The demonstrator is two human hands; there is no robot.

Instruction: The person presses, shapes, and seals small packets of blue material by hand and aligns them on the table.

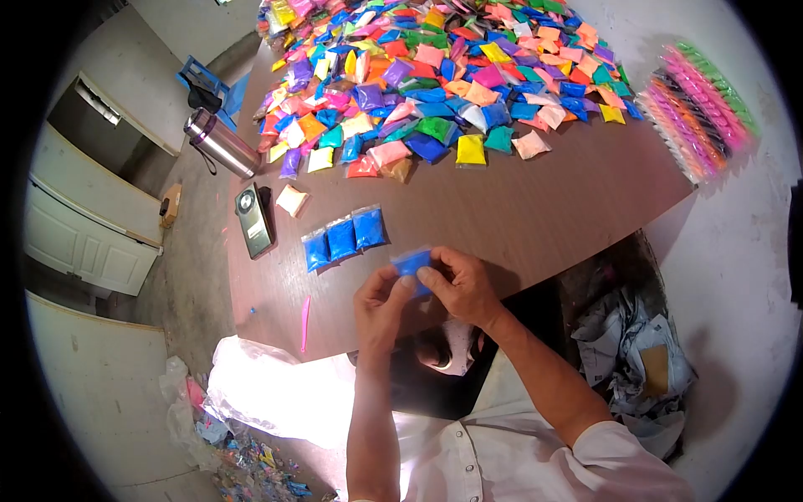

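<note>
Between my two hands, near the table's front edge, is a small clear packet of blue clay-like material (411, 263). My left hand (382, 299) pinches its lower left side, thumb on top. My right hand (460, 286) grips its right side, with the thumb pressed on the front face. Just beyond my left hand, a row of three similar blue packets (342, 239) lies flat on the brown table (468, 205). A pink stick-like tool (306, 324) rests on the tabletop left of my left hand.
A big heap of colourful packets (435, 96) covers the far table. At left stand a steel flask (224, 144), a phone (253, 221) and a pale packet (292, 201). Bundled colourful strips (694, 113) lie at the right corner. Crumpled bags (631, 360) sit below right.
</note>
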